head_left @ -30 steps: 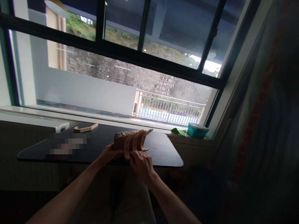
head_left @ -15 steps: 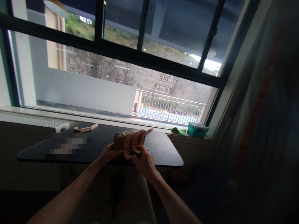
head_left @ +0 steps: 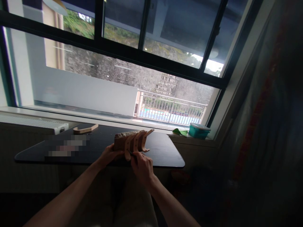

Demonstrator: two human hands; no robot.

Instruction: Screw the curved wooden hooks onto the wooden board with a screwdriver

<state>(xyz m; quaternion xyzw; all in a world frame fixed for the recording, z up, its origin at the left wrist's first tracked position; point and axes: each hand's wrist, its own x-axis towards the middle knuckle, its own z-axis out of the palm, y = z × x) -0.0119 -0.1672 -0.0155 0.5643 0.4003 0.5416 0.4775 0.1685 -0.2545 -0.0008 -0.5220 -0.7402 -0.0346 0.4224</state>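
A wooden board [head_left: 120, 144] with three curved wooden hook pieces [head_left: 135, 142] on its face is tilted above the table's front edge. My left hand [head_left: 109, 155] grips its left end, thumb along the lower side. Closed beside the nearest hook's lower end is my right hand [head_left: 142, 165], its fingers around a thin dark screwdriver-like tool [head_left: 130, 153]. Only the tool's tip shows; the rest is hidden by the fingers. Small dark holes dot the hook pieces.
On the dark table [head_left: 163, 151] a loose curved wooden piece [head_left: 85, 129] lies at the back left, near a blurred patch. A teal lidded box [head_left: 199, 130] and a green leaf-shaped thing [head_left: 180, 132] sit on the windowsill. A radiator [head_left: 35, 123] stands left.
My right hand has turned and shifted slightly down; its fingers now cover most of the dark tool. The board stays in my left hand, nearly where it was.
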